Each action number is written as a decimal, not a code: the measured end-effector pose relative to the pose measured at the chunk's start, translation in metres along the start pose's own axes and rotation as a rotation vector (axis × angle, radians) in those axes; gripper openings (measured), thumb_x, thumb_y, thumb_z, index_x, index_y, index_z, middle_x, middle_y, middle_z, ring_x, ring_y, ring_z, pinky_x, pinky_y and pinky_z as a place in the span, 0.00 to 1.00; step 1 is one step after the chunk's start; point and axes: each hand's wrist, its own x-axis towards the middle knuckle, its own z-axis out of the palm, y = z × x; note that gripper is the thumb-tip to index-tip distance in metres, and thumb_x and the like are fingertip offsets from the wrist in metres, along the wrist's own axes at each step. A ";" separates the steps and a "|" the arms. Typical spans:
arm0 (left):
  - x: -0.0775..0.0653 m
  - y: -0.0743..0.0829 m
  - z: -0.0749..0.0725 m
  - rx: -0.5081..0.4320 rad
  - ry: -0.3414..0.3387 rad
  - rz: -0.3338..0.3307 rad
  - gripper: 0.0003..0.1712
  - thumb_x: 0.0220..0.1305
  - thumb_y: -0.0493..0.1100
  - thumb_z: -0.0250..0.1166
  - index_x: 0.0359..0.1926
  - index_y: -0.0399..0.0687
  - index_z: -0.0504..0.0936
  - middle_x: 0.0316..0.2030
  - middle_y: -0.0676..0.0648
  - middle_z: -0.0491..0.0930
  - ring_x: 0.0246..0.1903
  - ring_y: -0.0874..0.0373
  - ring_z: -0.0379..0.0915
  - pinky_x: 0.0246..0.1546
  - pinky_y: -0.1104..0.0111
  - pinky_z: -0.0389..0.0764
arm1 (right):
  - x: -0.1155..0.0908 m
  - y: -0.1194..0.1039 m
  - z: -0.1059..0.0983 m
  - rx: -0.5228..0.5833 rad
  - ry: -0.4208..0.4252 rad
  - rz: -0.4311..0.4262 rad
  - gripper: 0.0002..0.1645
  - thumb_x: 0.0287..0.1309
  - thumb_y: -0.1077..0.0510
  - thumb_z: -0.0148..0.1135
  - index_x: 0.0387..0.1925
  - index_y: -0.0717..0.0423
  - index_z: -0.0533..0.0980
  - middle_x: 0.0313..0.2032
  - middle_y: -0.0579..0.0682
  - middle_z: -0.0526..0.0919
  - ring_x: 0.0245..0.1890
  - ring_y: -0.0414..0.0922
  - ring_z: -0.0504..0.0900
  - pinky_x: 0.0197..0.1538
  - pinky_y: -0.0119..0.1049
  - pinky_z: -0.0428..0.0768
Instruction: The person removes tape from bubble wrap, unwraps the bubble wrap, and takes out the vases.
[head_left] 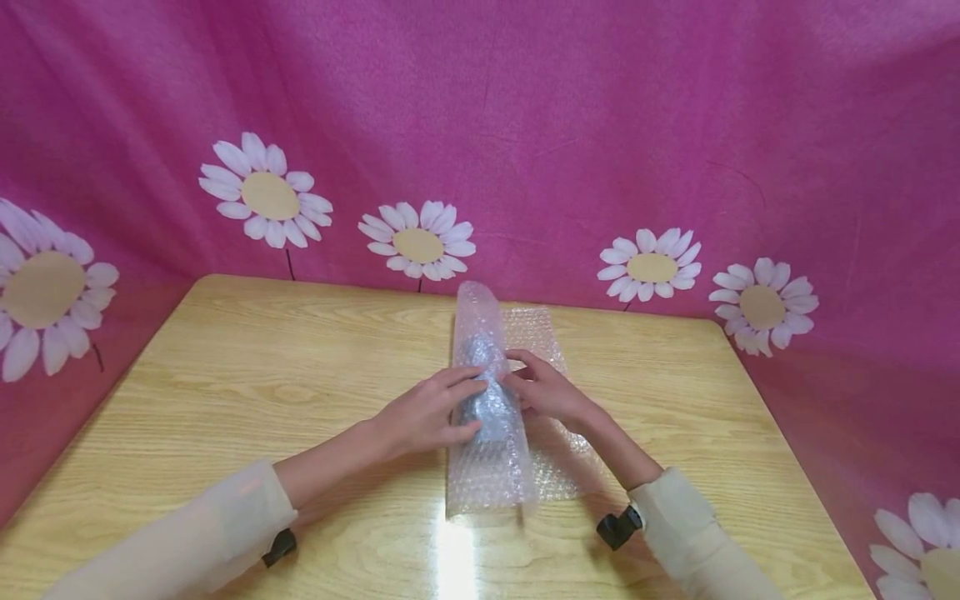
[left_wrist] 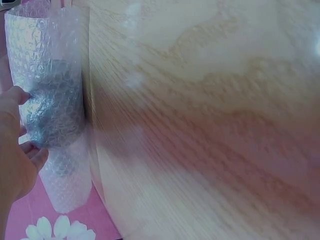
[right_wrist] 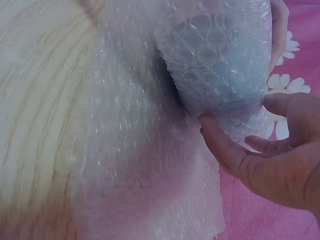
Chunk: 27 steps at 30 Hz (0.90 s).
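A bluish-grey object [head_left: 486,404] lies rolled up inside a sheet of clear bubble wrap [head_left: 489,483]; the layers blur its shape, so I cannot tell its kind. My left hand [head_left: 431,408] holds the roll from the left, its fingers reaching over the top and its thumb nearer me. From the right, my right hand [head_left: 551,390] grips the roll's side. In the right wrist view, the thumb and fingers of that hand [right_wrist: 280,155] are spread around the edge of the wrapped bundle [right_wrist: 215,75]. The left wrist view shows fingertips against the wrapped bundle [left_wrist: 55,110].
A flat tail of bubble wrap [head_left: 562,462] extends right of the roll, under the right forearm. Everything lies on a light wooden table [head_left: 322,342]. A pink cloth with daisies [head_left: 540,125] hangs behind and along both sides. Black wrist cameras [head_left: 619,528] sit by the sleeve cuffs.
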 end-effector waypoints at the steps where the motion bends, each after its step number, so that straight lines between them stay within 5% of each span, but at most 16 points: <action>1: -0.001 0.000 0.000 -0.009 -0.001 -0.009 0.32 0.62 0.50 0.68 0.62 0.36 0.77 0.65 0.37 0.71 0.64 0.43 0.68 0.61 0.56 0.73 | 0.000 -0.001 0.001 -0.001 0.003 0.001 0.31 0.74 0.56 0.53 0.72 0.60 0.59 0.56 0.70 0.74 0.43 0.55 0.84 0.44 0.52 0.85; 10: -0.008 -0.003 -0.004 -0.099 -0.004 -0.109 0.30 0.60 0.48 0.72 0.60 0.38 0.78 0.65 0.38 0.72 0.65 0.44 0.67 0.63 0.56 0.71 | 0.001 -0.004 0.008 -0.030 0.025 -0.002 0.33 0.72 0.54 0.56 0.72 0.60 0.60 0.57 0.70 0.74 0.44 0.55 0.84 0.46 0.51 0.84; 21: -0.016 -0.008 -0.003 -0.117 0.040 -0.085 0.30 0.59 0.47 0.74 0.58 0.38 0.78 0.63 0.39 0.73 0.63 0.44 0.70 0.61 0.57 0.73 | 0.000 -0.004 0.013 -0.052 0.049 -0.030 0.32 0.71 0.54 0.58 0.70 0.62 0.63 0.53 0.66 0.77 0.40 0.49 0.82 0.45 0.48 0.84; 27: -0.015 -0.008 -0.003 -0.148 0.003 -0.108 0.30 0.61 0.48 0.72 0.61 0.40 0.77 0.65 0.39 0.71 0.65 0.45 0.67 0.63 0.58 0.70 | -0.004 0.000 0.013 -0.020 0.066 -0.011 0.30 0.71 0.55 0.57 0.69 0.62 0.64 0.52 0.64 0.77 0.37 0.46 0.80 0.44 0.46 0.83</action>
